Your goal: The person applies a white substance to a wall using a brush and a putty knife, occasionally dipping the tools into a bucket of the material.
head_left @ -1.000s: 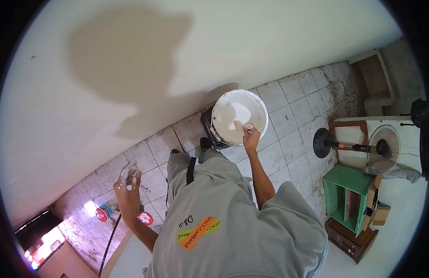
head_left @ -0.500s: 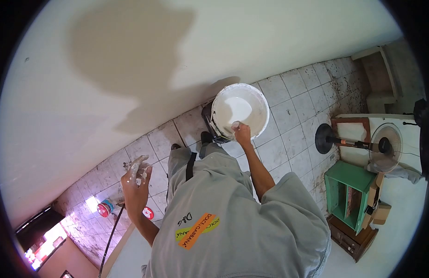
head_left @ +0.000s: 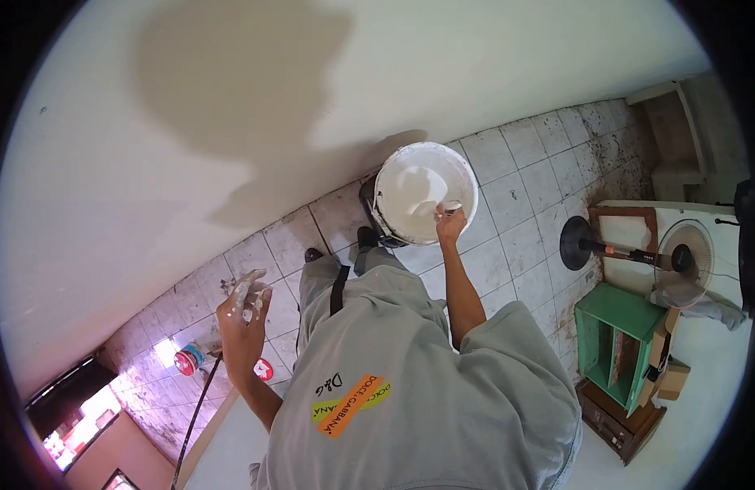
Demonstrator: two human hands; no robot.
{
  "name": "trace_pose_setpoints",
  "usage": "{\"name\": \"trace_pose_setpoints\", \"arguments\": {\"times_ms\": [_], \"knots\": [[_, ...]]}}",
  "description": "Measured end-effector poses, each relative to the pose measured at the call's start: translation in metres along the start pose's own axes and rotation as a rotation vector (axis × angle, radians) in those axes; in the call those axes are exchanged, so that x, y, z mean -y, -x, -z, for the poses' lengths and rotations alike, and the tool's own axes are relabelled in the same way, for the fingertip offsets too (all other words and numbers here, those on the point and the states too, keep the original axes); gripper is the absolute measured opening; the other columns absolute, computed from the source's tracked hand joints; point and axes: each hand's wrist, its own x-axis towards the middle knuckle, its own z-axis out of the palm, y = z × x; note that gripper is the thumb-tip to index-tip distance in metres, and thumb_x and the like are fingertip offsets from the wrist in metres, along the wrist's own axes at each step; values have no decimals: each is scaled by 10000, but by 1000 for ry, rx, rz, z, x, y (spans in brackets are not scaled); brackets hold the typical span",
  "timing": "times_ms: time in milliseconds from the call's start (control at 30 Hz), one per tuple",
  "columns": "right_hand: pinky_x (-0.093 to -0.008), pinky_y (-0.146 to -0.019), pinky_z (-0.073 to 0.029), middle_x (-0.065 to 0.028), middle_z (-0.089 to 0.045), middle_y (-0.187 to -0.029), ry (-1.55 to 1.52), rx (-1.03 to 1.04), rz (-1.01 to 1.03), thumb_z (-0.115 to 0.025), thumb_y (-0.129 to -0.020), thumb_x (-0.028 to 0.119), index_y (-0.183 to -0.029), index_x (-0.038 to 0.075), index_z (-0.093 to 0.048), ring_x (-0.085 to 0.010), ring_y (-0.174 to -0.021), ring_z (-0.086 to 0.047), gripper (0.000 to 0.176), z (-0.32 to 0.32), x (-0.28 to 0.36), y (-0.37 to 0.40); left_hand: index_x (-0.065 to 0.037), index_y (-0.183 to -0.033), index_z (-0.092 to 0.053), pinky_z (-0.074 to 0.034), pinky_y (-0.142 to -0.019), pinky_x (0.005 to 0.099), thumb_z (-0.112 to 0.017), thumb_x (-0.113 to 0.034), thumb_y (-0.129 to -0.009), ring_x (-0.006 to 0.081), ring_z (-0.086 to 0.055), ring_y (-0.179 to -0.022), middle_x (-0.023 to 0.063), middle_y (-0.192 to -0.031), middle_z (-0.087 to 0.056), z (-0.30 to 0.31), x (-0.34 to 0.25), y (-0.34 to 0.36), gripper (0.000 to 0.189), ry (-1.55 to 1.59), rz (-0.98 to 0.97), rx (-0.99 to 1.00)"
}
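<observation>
A round white bucket (head_left: 466,173) of whitish liquid stands near the wall, its rim smeared. My right hand (head_left: 451,225) is over the near side of the bucket, fingers closed round something small and coated in white that I cannot make out. A pale streak shows on the liquid beside the fingers. Away to the left, my left hand (head_left: 244,317) is raised with its fingers apart and slightly bent, holding nothing visible. White paste covers its fingers in clumps.
The pale wall (head_left: 255,196) runs beyond the bucket. On the tiled floor (head_left: 520,204) are a paint can (head_left: 186,360) and a red-and-white round item (head_left: 263,370). To the right are a fan (head_left: 681,260) and green shelf unit (head_left: 618,314); a cable (head_left: 199,408) hangs lower left.
My right hand has moved right and slightly up over the bucket, and the white-coated thing at its fingers has turned. My left hand stays raised, nearly unchanged. The view has shifted slightly.
</observation>
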Motion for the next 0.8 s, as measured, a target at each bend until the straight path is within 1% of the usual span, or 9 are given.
{"name": "trace_pose_setpoints", "arguments": {"times_ms": [67, 167, 267, 467, 533, 567, 667, 767, 800], "knots": [[-377, -583, -518, -152, -678, -689, -62, -18, -129, -760, -788, 173, -830, -56, -636, -261, -636, -681, 263, 11, 38, 6, -57, -1127, -632, -446, -585, 274, -657, -45, -866, 118, -534, -639, 83, -820, -650, -1, -1, 0, 262, 3, 10, 5], [-386, -573, -511, -167, -673, -683, -87, 77, -224, -774, -784, 209, -804, -51, -625, -280, -631, -679, 300, -1, 32, 4, -59, -1131, -632, -444, -572, 279, -657, -48, -867, 116, -526, -625, 79, -809, -647, -1, -2, 0, 265, -13, 27, 14], [-409, -611, -510, -157, -665, -663, 22, 18, -46, -774, -779, 253, -795, -32, -620, -308, -636, -668, 325, -10, 32, 11, -61, -1133, -633, -442, -559, 282, -656, -53, -869, 119, -521, -606, 79, -802, -645, -2, -4, -1, 265, -34, 25, 12], [-471, -699, -499, -153, -675, -735, 276, 6, -137, -759, -743, 450, -813, 1, -636, -367, -693, -641, 471, -46, -1, 28, -61, -1145, -632, -449, -585, 279, -652, -85, -880, 130, -545, -630, 91, -808, -650, -1, -11, -1, 267, -109, 43, 21], [-481, -710, -497, -176, -675, -767, 351, 23, -89, -752, -741, 478, -821, 2, -638, -377, -722, -642, 495, -44, -2, 27, -57, -1170, -629, -469, -658, 280, -655, -89, -886, 135, -560, -709, 94, -834, -663, 2, -19, -1, 287, -127, 115, 61], [-485, -715, -496, -188, -674, -782, 390, 30, -63, -748, -740, 491, -825, 3, -640, -382, -736, -642, 507, -40, 2, 26, -59, -1158, -631, -461, -624, 284, -652, -92, -883, 136, -556, -672, 95, -825, -659, 1, -17, -1, 278, -114, 91, 47], [-429, -646, -520, -178, -679, -721, 417, -51, -221, -746, -762, 476, -817, -17, -628, -323, -648, -664, 511, -11, 33, 18, -62, -1136, -634, -448, -562, 293, -647, -93, -876, 142, -551, -602, 98, -804, -652, -3, -12, -1, 262, -91, 45, 12], [-351, -543, -522, -157, -678, -652, 44, -81, -502, -737, -796, 449, -788, -46, -612, -241, -524, -657, 510, -10, 0, -4, -59, -1140, -637, -446, -576, 284, -652, -85, -872, 138, -538, -622, 93, -803, -654, -4, -14, -2, 269, -105, 47, 5], [-328, -507, -510, -148, -674, -632, 22, -84, -494, -732, -806, 437, -785, -53, -610, -221, -493, -645, 506, -6, 1, -8, -58, -1145, -638, -440, -580, 274, -658, -84, -872, 126, -521, -631, 86, -804, -655, -4, -14, -4, 274, -106, 48, 11]]}}
